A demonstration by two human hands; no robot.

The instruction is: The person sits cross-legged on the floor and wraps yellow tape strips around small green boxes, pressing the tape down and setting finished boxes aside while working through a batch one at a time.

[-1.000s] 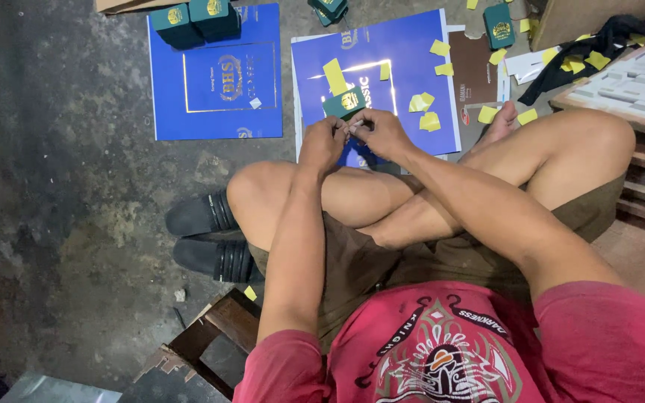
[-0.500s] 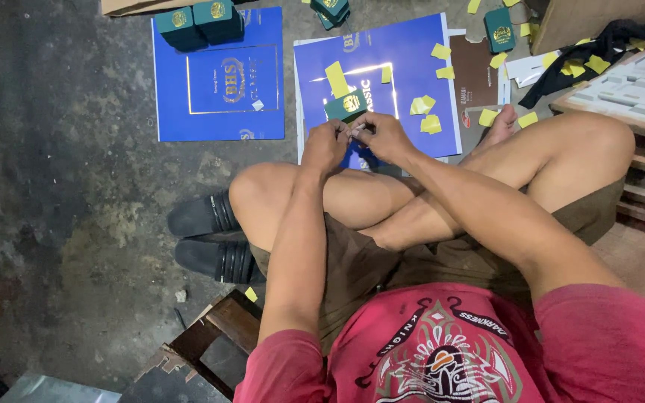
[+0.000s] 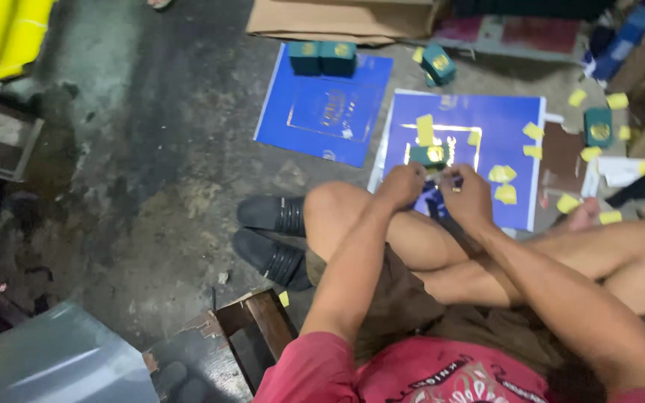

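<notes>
Two hands meet over the crossed legs in the head view; left hand (image 3: 403,183) and right hand (image 3: 466,192) pinch a small dark piece (image 3: 436,185), fingers closed on it, just below a green box (image 3: 428,155) on the blue sheet (image 3: 513,127); mid-assembly likely; next calls for a steady fingertip grip.

green gold-sealed boxes (image 3: 322,57) — blue sheets (image 3: 325,110), yellow slips (image 3: 503,174)

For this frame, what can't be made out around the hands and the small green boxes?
- Head view: what the left hand and right hand pinch is hidden by the fingers; only a dark scrap shows.
- Green box beyond the knuckles: lower part covered by the hands.
- Gold emblems on the two boxes on the blue sheet: blurred and small.
</notes>
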